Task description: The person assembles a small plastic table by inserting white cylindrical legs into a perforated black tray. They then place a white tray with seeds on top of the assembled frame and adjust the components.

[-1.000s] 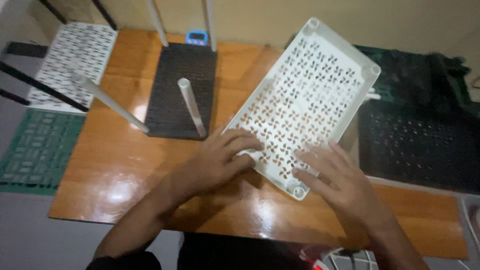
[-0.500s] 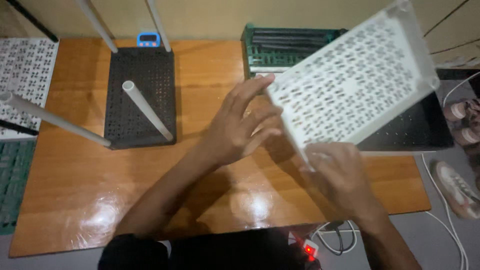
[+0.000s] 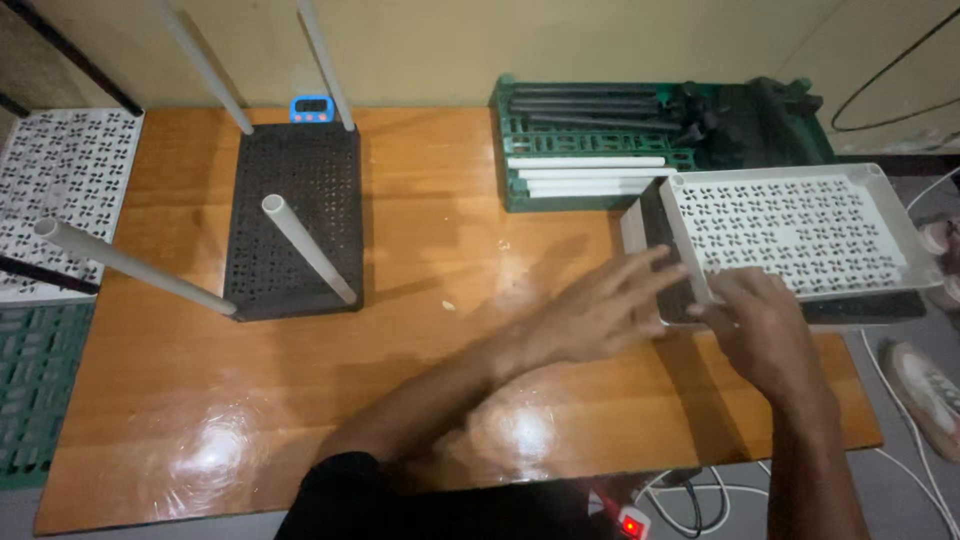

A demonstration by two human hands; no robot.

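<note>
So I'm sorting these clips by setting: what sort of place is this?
Probably a small assembly workstation: a wooden table holding perforated plastic shelf panels, a white one under both hands, a black one fitted with pipe legs, plus spare tubes.

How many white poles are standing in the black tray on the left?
4, one at each corner of the black perforated tray: back-left, back-right, front-right, front-left. None seem hidden.

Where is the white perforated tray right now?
In the head view the white perforated tray lies flat at the table's right edge, atop a dark stack, below the green crate, with the right hand at its near-left corner.
</note>
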